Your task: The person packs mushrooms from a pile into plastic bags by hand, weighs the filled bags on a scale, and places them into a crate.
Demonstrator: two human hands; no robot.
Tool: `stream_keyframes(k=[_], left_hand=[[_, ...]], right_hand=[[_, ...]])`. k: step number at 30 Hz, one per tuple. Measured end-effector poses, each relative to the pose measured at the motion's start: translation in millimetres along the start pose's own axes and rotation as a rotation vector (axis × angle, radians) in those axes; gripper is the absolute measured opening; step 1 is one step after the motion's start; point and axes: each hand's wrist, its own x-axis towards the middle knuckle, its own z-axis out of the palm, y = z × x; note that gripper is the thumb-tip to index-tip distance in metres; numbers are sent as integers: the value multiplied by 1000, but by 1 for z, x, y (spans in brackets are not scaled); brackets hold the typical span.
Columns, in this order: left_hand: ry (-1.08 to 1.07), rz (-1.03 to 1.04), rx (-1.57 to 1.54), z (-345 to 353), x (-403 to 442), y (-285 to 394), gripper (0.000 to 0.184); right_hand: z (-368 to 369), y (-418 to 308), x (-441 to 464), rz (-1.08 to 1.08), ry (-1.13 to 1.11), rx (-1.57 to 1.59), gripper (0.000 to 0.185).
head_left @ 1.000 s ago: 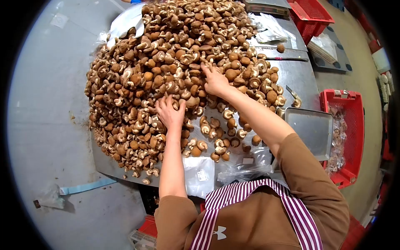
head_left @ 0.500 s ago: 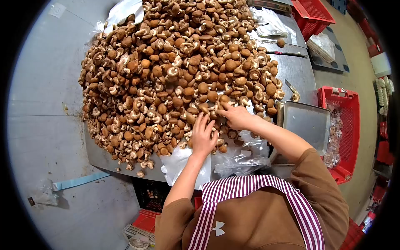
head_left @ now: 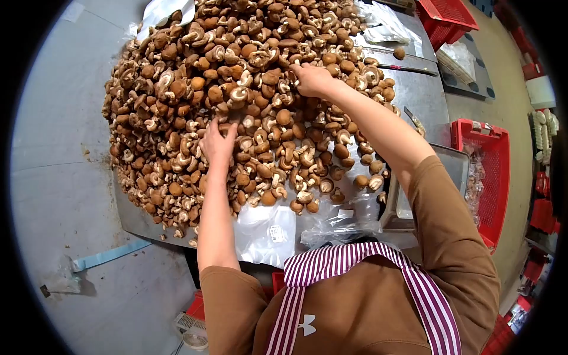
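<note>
A large heap of brown shiitake mushrooms (head_left: 177,89) with pale stems covers much of the metal table. My left hand (head_left: 218,142) rests in the middle of the heap, thumb and fingers apart around the edge of a brown cap. Farther up and to the right, my right hand (head_left: 313,80) reaches in with bent fingers closed at a mushroom's pale stem; its fingertips are partly hidden. Near my body, looser mushrooms lie beside a white plastic bag (head_left: 266,234) with a printed label and a crumpled clear bag (head_left: 340,228).
To the right stand a metal tray (head_left: 408,201) and a red crate (head_left: 500,189) holding clear packs. A knife (head_left: 416,122) and a dark rod (head_left: 408,70) lie on the table's right side. White gloves (head_left: 383,29) and another red crate (head_left: 444,22) are at the back.
Both hands have moved away from the near edge, farther into the heap. The left went up and left, the right up and slightly left. Mushrooms near the front have shifted and spread out.
</note>
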Motion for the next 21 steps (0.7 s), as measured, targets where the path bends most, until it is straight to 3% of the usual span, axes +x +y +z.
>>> stream_keyframes(k=[2, 4, 6, 9, 10, 12, 14, 16, 18, 19, 21], left_hand=[[-112, -84, -15, 5, -3, 11, 77], [-241, -193, -293, 5, -9, 18, 82], [-138, -96, -195, 24, -11, 7, 83], [-103, -130, -630, 44, -8, -7, 84], [-103, -128, -630, 49, -7, -10, 84], [-203, -178, -800, 47, -3, -11, 84], [-265, -161, -985, 46, -9, -10, 83], [-293, -157, -975, 46, -22, -1, 90], [-368, -248, -816, 15, -43, 36, 104], [-328, -135, -741, 27, -51, 33, 103], [-358, 31, -525, 31, -69, 38, 99]], right_hand=[[9, -12, 2, 36, -26, -22, 56], [9, -17, -1, -25, -70, -50, 59], [9, -12, 4, -12, -83, -89, 61], [9, 5, 20, 24, -77, -20, 67], [13, 8, 23, 26, -74, -20, 67], [8, 0, 25, 114, -251, 53, 70], [12, -3, 24, 62, -290, 60, 73], [31, -2, 19, -16, -358, 132, 71], [53, -12, -5, -93, -372, -9, 69], [34, -29, -26, -47, -441, -70, 67], [49, -19, -48, -125, -295, -43, 66]])
